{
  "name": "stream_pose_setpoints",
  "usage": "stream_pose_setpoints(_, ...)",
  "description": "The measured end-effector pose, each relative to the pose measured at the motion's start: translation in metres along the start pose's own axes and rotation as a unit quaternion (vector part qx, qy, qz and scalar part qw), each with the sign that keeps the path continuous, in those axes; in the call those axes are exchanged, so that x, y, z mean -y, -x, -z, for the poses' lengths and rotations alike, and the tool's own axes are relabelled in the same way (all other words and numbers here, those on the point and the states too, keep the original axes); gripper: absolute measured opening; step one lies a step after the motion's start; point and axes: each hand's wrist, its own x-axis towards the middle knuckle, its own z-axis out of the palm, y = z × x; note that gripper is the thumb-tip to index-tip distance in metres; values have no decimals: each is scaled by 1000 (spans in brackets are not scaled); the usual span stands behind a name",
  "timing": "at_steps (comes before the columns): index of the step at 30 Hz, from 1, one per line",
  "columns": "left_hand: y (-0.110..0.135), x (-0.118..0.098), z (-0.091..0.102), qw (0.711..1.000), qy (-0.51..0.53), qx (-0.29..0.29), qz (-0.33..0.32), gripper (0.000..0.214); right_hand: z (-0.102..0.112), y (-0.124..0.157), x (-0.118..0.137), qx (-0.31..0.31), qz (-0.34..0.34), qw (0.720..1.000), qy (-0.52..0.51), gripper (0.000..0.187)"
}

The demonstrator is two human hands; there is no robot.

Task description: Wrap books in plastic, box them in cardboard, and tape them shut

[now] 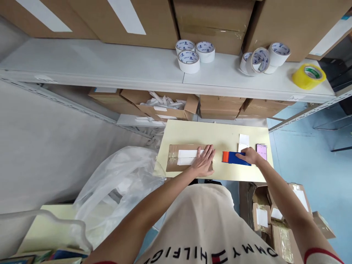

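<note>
My left hand (204,161) lies flat, fingers stretched out, on the right part of a cardboard box (172,165). The box has clear tape on its left end and a white label (187,157) on top, partly under my fingers. To the right, my right hand (249,156) grips the right end of a flat-looking blue tool with an orange end (233,157); its exact kind is unclear. The orange end points left, towards the box. Just behind that hand are white paper slips (244,140), and a phone (261,150) with a lit pink screen lies beside it.
The pale yellow table (217,134) stands against a shelf (123,69) bearing white tape rolls (188,61), a yellow tape roll (309,76) and large cartons. A clear plastic bag (118,190) bulges at the left. Small labelled boxes (283,238) fill the lower right.
</note>
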Motion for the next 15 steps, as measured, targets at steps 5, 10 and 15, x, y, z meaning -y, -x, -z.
stream_pose_setpoints(5,-1,-12,6,1000,-31,6,3,58,-24,-11,79,-32,-73,989,123,38)
stream_pose_setpoints(10,-5,-6,4,1000,-5,-8,9,73,-53,2,67,-122,-132,981,71,50)
stream_pose_setpoints(15,20,21,-3,997,28,-75,-2,95,-104,13,38,-165,-175,969,-60,32)
